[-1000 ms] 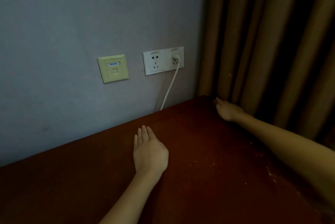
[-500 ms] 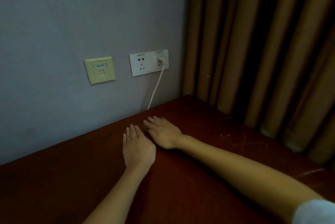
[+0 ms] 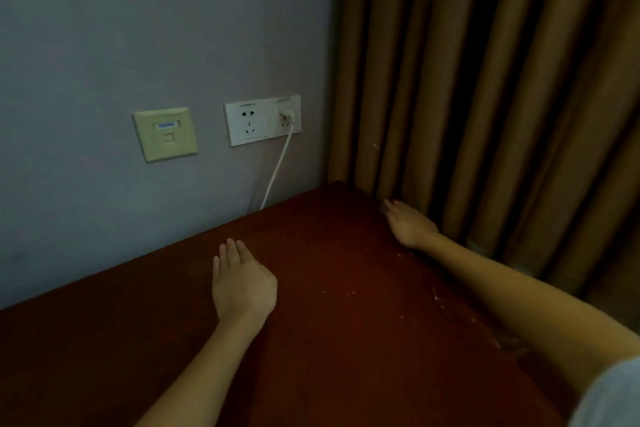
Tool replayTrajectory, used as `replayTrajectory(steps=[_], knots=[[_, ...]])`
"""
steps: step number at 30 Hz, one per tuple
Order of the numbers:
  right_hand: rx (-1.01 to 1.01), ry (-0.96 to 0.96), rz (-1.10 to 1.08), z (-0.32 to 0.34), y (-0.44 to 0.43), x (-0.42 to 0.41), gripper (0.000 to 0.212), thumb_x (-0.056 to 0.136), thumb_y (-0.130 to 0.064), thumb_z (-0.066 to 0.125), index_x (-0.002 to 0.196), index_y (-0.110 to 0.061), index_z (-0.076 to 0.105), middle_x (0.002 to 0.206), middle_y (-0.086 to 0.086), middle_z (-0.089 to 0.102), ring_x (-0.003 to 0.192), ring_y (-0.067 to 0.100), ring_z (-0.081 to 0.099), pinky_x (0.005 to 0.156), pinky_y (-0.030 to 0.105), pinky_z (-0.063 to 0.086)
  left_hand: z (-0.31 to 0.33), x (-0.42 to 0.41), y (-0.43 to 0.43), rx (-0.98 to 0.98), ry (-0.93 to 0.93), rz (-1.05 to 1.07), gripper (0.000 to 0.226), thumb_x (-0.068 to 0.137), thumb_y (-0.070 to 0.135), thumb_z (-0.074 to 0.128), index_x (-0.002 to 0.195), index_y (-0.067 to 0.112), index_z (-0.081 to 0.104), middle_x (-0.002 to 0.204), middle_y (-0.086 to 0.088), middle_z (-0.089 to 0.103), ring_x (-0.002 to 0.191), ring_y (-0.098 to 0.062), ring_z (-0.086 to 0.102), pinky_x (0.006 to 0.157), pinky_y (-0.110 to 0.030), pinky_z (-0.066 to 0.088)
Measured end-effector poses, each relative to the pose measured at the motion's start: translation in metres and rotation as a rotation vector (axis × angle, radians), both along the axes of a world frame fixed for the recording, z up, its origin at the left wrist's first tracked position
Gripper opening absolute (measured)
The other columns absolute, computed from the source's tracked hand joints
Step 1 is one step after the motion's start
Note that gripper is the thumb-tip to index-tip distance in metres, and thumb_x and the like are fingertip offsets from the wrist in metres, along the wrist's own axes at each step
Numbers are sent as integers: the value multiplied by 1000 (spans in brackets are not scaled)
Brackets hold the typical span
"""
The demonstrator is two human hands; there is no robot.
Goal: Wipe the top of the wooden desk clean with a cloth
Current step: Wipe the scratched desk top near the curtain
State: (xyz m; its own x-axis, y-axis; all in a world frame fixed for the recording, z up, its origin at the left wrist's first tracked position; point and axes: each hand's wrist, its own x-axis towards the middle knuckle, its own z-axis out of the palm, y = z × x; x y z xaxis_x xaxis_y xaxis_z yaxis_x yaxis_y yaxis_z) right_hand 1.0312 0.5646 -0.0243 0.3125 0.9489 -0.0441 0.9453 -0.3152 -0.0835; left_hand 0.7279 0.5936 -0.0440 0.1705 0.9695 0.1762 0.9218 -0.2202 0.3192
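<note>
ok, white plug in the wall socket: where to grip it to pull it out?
Probably best: pinch the plug body by its left and right sides, coming straight at the wall from the front. It stands out from the socket plate; its cable hangs from the underside, so don't grip there.

You've got a grey wall (image 3: 138, 28) with a yellowed data port plate (image 3: 165, 134), a white double outlet (image 3: 262, 120) just right of it, one plug (image 3: 286, 114) in its right socket, white cable (image 3: 277, 167) hanging down, brown pleated curtain (image 3: 485, 80) at right
</note>
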Motion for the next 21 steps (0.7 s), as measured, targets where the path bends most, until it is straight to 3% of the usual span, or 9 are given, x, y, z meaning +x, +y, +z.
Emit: replayTrajectory(steps=[3, 8, 16, 21], knots=[[75, 100, -105, -1, -39, 12, 51, 104, -28, 10, 152, -10, 9, 160, 5, 5, 147, 17, 8, 119, 27, 6, 0, 0, -1, -1, 6, -4, 57, 100, 21, 20, 151, 0, 7, 160, -14, 3, 148, -23, 2, 121, -34, 1], [40, 73, -125, -7, -62, -15, 52, 104, -30, 10, 152, -11, 5, 160, 9, 1, 148, 21, 1, 119, 34, -1, 0, 2, -1, -5, 6, -6, 58, 99, 22, 20, 151, 0, 6, 160, -14, 2, 148, -23, 1, 121, -35, 0], [26, 71, 33, -1, 25, -122, 52, 103, -27, 15, 152, -9, 11, 160, 11, 7, 148, 27, 4, 119, 41, 1, 0, 3, -1, -6, 23, -2, 58, 99, 21, 21, 151, 0, 7, 160, -14, 3, 148, -23, 2, 121, -34, 0], [51, 168, 274, -5, 34, -208, 51, 103, -28, 15, 151, -11, 15, 160, 10, 9, 148, 24, 5, 119, 40, -1, 1, -1, 2, 19, 27, -11, 59, 99, 20, 31, 151, -1, 11, 159, -15, 10, 148, -24, 7, 121, -34, 4]])
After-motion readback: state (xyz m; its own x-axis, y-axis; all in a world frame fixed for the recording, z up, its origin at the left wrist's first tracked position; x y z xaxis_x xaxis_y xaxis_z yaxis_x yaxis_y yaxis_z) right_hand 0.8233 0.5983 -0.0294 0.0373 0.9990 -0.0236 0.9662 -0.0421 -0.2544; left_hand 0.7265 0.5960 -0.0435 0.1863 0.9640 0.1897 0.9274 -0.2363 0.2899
